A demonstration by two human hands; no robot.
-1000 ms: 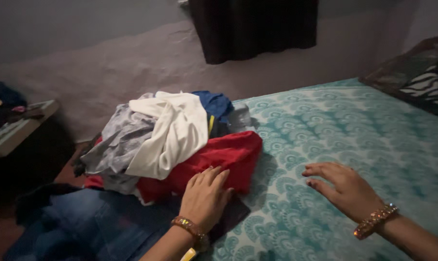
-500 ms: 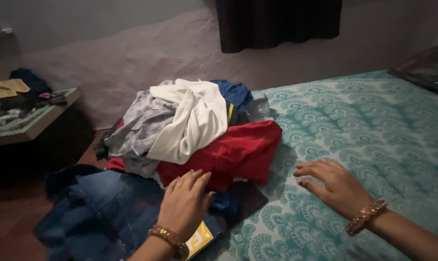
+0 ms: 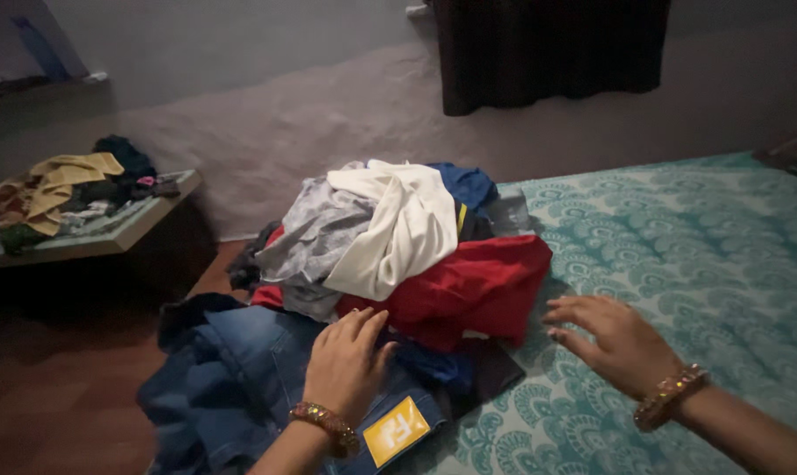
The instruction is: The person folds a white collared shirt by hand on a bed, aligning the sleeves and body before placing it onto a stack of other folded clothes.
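Two hands are seen: the left hand (image 3: 347, 362) is laid flat, fingers spread, on the jeans (image 3: 240, 378) beside the red garment (image 3: 469, 286); the right hand (image 3: 614, 339) is spread open on the bed (image 3: 697, 255). One clothes pile (image 3: 389, 237) is heaped at the bed's edge. Since the earlier frame, the left hand has slid down off the red garment.

dim room | grey wall (image 3: 240, 97) | dark curtain (image 3: 548, 48) | wooden floor (image 3: 55, 396)

The jeans (image 3: 240, 378) at lower left were coarse denim; the bedsheet (image 3: 680, 264) at right looked matt printed cotton.
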